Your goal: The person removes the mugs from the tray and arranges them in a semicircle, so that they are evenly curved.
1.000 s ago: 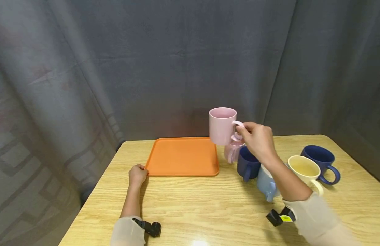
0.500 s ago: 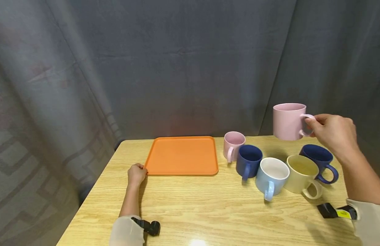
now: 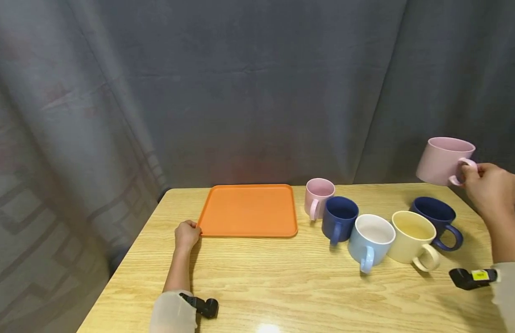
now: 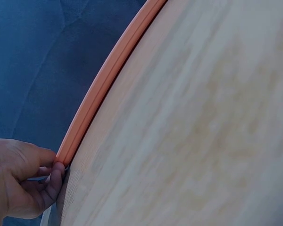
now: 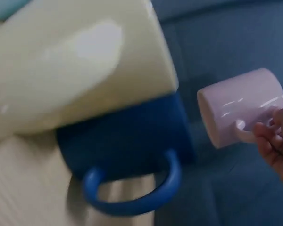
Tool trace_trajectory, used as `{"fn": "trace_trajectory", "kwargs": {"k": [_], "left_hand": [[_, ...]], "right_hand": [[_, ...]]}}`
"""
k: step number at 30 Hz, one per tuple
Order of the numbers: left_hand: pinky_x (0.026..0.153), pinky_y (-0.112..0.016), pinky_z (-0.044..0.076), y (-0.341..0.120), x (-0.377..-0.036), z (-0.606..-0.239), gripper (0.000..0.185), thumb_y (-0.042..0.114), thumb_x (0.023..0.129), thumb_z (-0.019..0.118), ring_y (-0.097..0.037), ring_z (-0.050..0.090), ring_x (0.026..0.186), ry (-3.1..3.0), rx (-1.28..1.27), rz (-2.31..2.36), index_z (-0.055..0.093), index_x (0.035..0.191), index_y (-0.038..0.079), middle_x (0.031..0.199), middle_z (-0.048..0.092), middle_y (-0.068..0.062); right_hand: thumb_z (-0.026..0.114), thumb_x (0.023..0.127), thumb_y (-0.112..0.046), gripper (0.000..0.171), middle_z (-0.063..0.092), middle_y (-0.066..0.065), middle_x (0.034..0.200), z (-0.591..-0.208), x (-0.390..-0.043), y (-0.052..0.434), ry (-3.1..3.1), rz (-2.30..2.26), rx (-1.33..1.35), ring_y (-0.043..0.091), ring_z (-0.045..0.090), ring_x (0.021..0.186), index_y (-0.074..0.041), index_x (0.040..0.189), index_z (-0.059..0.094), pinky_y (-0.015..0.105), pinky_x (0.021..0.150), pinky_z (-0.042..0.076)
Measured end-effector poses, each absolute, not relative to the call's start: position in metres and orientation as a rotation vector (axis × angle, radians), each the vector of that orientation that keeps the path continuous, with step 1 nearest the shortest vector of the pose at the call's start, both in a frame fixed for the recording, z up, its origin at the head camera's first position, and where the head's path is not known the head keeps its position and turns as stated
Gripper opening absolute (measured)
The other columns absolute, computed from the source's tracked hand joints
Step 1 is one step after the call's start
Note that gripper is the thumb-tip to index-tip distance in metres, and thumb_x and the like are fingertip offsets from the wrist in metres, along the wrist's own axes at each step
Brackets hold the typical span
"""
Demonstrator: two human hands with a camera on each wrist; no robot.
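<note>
A large pink mug (image 3: pixel 441 164) is held up in the air at the far right, above the rear navy mug (image 3: pixel 436 215). My right hand (image 3: pixel 493 188) grips it by the handle, and the mug leans a little. In the right wrist view the fingers curl around the handle of the pink mug (image 5: pixel 240 103). On the left, my left hand (image 3: pixel 187 237) pinches the near left corner of the flat orange tray (image 3: pixel 249 210). The left wrist view shows thumb and finger of the left hand (image 4: pixel 26 176) at the end of the tray's rim (image 4: pixel 101 92).
Right of the tray, a slanting row of mugs stands on the wooden table (image 3: pixel 257 277): a smaller pink mug (image 3: pixel 317 203), a navy mug (image 3: pixel 338 222), a light blue mug (image 3: pixel 367 249) and a cream mug (image 3: pixel 409 247). A grey curtain (image 3: pixel 257 92) hangs behind.
My right hand has carried the large pink mug rightward from beside the tray, across the row of mugs, to the far right. The left hand stays at the tray's corner.
</note>
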State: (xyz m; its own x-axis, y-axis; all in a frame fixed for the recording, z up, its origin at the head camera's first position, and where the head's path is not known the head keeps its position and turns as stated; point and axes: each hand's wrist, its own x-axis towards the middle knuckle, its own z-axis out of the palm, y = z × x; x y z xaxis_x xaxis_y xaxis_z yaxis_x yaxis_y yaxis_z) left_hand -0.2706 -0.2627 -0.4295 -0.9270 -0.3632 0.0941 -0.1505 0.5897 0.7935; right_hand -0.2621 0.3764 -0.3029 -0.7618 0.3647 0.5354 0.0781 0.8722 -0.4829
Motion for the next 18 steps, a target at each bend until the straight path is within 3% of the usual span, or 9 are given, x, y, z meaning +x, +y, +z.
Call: {"fn": "trace_trajectory", "kwargs": {"k": [3, 6, 11, 18], "left_hand": [[0.047, -0.021, 0.040, -0.263, -0.269, -0.430, 0.010, -0.003, 0.081, 0.054, -0.017, 0.058, 0.057, -2.587, 0.428, -1.236, 0.060, 0.086, -0.009, 0.069, 0.064, -0.015], [0.047, -0.022, 0.039, -0.263, -0.269, -0.430, 0.010, -0.002, 0.081, 0.055, -0.019, 0.058, 0.059, -2.592, 0.430, -1.208, 0.060, 0.086, -0.009, 0.069, 0.064, -0.015], [0.047, -0.021, 0.039, -0.263, -0.268, -0.428, 0.011, -0.003, 0.081, 0.054, -0.019, 0.059, 0.057, -2.589, 0.412, -1.210, 0.060, 0.087, -0.010, 0.069, 0.064, -0.016], [0.047, -0.021, 0.040, -0.261, -0.268, -0.428, 0.011, -0.003, 0.081, 0.053, -0.015, 0.060, 0.055, -2.594, 0.406, -1.237, 0.060, 0.087, -0.010, 0.068, 0.065, -0.014]], "right_hand": [[0.040, 0.093, -0.017, 0.039, 0.053, 0.038, 0.085, -0.317, -0.263, 0.391, -2.403, 0.600, -0.345, 0.054, 0.046, 0.077, 0.021, 0.097, 0.051, 0.050, 0.062, 0.032], [0.040, 0.091, -0.013, 0.036, 0.055, 0.035, 0.074, -0.329, -0.263, 0.404, -2.424, 0.615, -0.347, 0.043, 0.049, 0.058, 0.021, 0.094, 0.051, 0.040, 0.049, 0.030], [0.037, 0.094, -0.017, 0.038, 0.052, 0.025, 0.061, -0.346, -0.262, 0.416, -2.540, 0.595, -0.355, 0.033, 0.044, 0.056, 0.019, 0.091, 0.050, 0.039, 0.053, 0.028], [0.040, 0.095, -0.019, 0.038, 0.060, 0.025, 0.067, -0.368, -0.257, 0.429, -2.646, 0.565, -0.330, 0.045, 0.049, 0.071, 0.018, 0.093, 0.053, 0.041, 0.060, 0.025]]}}
